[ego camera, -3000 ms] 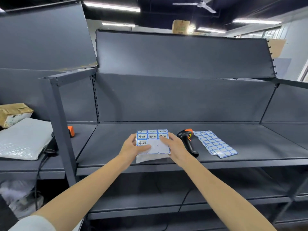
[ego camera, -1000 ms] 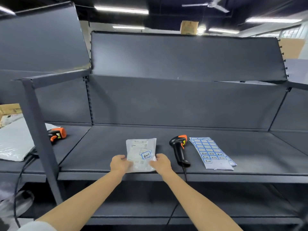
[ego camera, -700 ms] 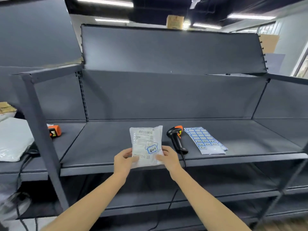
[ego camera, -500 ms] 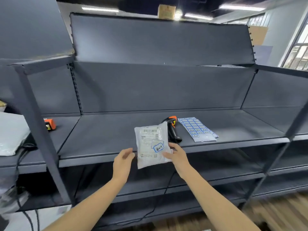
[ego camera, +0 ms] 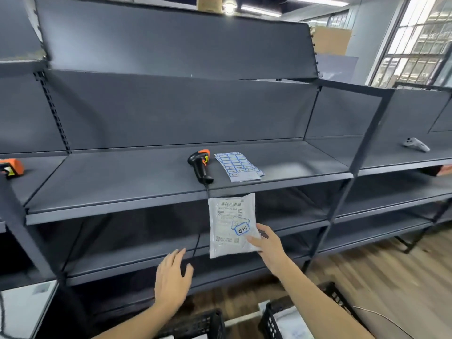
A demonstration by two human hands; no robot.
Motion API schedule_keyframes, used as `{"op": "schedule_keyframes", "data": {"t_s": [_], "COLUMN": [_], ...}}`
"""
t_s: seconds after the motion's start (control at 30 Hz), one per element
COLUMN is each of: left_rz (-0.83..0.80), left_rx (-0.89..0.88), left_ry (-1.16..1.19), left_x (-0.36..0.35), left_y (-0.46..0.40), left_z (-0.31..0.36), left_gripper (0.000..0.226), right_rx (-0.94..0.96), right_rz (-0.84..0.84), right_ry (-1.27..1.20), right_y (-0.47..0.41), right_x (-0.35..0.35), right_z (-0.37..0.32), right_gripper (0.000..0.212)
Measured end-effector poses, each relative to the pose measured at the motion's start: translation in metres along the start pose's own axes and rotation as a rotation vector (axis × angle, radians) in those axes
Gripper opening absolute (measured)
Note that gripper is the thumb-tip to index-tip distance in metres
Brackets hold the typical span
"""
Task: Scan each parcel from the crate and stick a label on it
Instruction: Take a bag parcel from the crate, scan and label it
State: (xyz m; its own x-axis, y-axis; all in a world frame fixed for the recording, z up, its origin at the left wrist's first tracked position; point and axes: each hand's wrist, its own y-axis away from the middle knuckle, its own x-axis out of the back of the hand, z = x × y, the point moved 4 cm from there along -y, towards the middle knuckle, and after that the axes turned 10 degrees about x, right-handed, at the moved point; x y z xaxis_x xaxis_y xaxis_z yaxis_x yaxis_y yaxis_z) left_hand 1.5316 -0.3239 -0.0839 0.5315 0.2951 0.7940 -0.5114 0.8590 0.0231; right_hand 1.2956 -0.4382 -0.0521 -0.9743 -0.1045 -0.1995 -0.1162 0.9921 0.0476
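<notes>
Holding the parcel (ego camera: pixel 231 225) by its lower right edge, the right hand (ego camera: pixel 269 245) pinches it clear of the shelf (ego camera: pixel 122 187), label (ego camera: pixel 241 228) facing up, probably bound for a crate (ego camera: pixel 271 319) below. Left hand (ego camera: pixel 172 277) hangs slack, fingers spread, holding nothing. Scanner (ego camera: pixel 200 165) rests on the shelf.

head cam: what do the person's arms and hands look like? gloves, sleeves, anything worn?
Both forearms are bare up to the bottom edge of the frame: no sleeve shows. The left hand and right hand wear no gloves. No watch, ring, wristband, strap or cable is visible on either arm.
</notes>
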Motion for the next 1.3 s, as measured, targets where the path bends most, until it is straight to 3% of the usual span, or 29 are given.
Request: {"op": "schedule_keyframes", "data": {"t_s": [0.17,0.6,1.07,1.3], "left_rz": [-0.031,-0.06,-0.11,-0.127], "left_rx": [-0.045,-0.22,-0.355,-0.356], "left_ry": [-0.181,-0.189,-0.154,-0.149], "left_x": [-0.051,-0.128,-0.242,-0.281], "left_y": [0.045,0.094,0.029,0.003], "left_z": [0.054,0.197,0.325,0.358], "left_gripper": [0.055,0.055,0.054,0.055], "right_rx": [-0.041,-0.089,-0.096,-0.138], "right_rz": [0.071,0.219,0.426,0.397], "right_ry": [0.071,0.091,0.037,0.08], "right_y": [0.031,0.07,-0.001,-0.049], "right_x": [0.088,0.249,0.378,0.413], "right_z": [0.002,-0.008,-0.028,-0.033], "right_gripper": [0.042,0.039,0.038,0.045]}}
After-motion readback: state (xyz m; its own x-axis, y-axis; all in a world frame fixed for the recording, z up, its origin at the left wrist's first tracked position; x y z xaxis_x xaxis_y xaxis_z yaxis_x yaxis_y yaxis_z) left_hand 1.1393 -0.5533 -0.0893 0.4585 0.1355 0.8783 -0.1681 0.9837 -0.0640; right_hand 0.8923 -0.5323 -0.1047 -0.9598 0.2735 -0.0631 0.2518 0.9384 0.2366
